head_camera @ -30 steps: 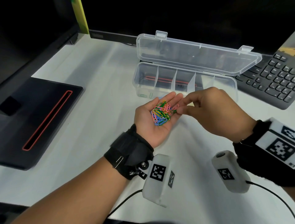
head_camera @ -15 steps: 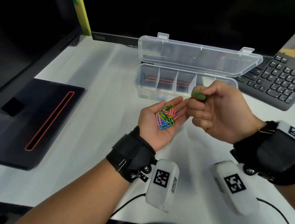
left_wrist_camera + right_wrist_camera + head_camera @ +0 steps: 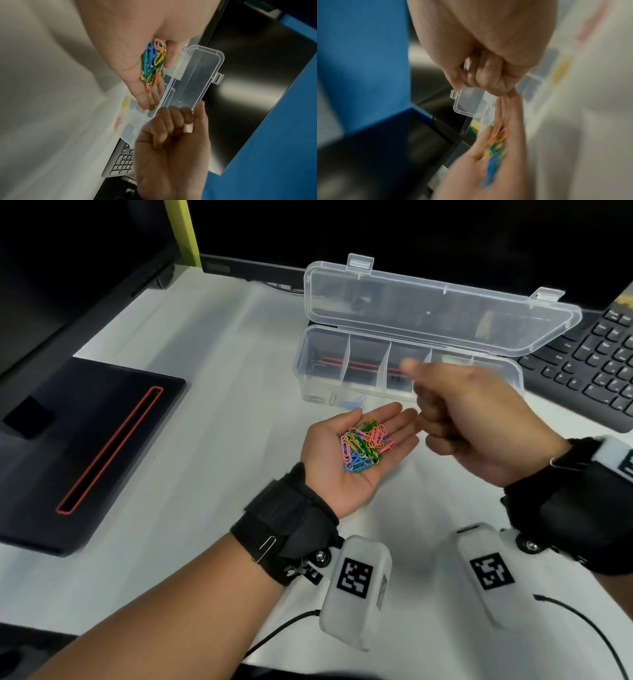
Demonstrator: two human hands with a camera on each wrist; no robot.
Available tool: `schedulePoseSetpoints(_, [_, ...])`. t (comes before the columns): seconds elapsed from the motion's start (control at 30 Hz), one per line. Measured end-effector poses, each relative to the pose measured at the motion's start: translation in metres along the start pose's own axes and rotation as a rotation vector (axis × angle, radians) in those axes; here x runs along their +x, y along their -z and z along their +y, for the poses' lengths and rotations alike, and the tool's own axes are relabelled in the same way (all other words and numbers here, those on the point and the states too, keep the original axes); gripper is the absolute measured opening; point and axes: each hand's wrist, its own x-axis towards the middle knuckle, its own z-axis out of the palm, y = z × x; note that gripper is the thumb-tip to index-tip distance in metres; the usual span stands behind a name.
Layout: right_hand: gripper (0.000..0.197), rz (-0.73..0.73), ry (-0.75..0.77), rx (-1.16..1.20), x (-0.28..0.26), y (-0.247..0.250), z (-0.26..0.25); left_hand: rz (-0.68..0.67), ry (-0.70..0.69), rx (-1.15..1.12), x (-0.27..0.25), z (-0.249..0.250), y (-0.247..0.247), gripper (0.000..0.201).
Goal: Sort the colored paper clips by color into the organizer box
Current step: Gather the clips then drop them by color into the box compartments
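Note:
My left hand [image 3: 325,453] lies palm up and flat in front of the box, carrying a heap of pink, green, blue and yellow paper clips [image 3: 364,445]; the heap also shows in the left wrist view [image 3: 154,63]. The clear organizer box [image 3: 342,392] stands open with its lid [image 3: 438,313] tilted back. Green clips [image 3: 317,398] lie in its leftmost compartment and blue clips [image 3: 352,404] in the one beside it. My right hand [image 3: 472,419], blurred, hovers over the box's front wall, fingers curled and thumb against the forefinger. The green clip it pinched is hidden.
A black keyboard [image 3: 589,364] lies right of the box. A black slab with a red slot [image 3: 85,446] covers the table's left side. Dark monitors stand along the back. Camera cables trail near the front edge.
My right hand pinched a green clip out of the heap, lifted it, and has swung forward and left over the box. The left hand has stayed put.

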Motion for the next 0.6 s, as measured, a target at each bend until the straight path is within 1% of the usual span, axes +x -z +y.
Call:
schedulePoseSetpoints(0.03, [0.038,-0.007,0.116,-0.251,0.0,0.001,-0.002,-0.01,0.007,-0.004,0.0,0.0,0.0,0.041])
schedulePoseSetpoints(0.1, [0.019,-0.058,0.305,-0.723,0.002,0.005,-0.005,-0.018,0.012,-0.014,-0.001,-0.001,0.0,0.041])
schedulePoseSetpoints(0.13, [0.009,-0.094,0.353,-0.879,0.002,0.006,-0.007,-0.018,0.011,-0.017,-0.001,-0.001,0.001,0.041])
schedulePoseSetpoints(0.17, [0.005,-0.133,0.371,-0.961,0.003,0.006,-0.009,-0.022,0.011,-0.018,-0.001,-0.002,0.001,0.042])
schedulePoseSetpoints(0.23, [0.013,-0.212,0.371,-1.028,0.005,0.005,-0.011,-0.03,0.012,-0.012,-0.001,-0.002,0.001,0.044])
schedulePoseSetpoints(0.3, [0.024,-0.248,0.396,-1.121,0.006,0.0,-0.013,-0.035,0.018,0.0,-0.001,-0.002,0.0,0.043])
schedulePoseSetpoints(0.33, [0.025,-0.256,0.411,-1.159,0.007,-0.002,-0.013,-0.037,0.023,0.008,-0.002,-0.002,0.0,0.042])
schedulePoseSetpoints(0.5, [0.02,-0.271,0.413,-1.317,0.006,-0.01,-0.01,-0.03,0.039,0.003,0.0,-0.004,0.002,0.048])
schedulePoseSetpoints(0.6, [0.019,-0.269,0.419,-1.31,0.004,-0.012,-0.012,-0.026,0.024,0.029,0.001,-0.004,0.003,0.044])
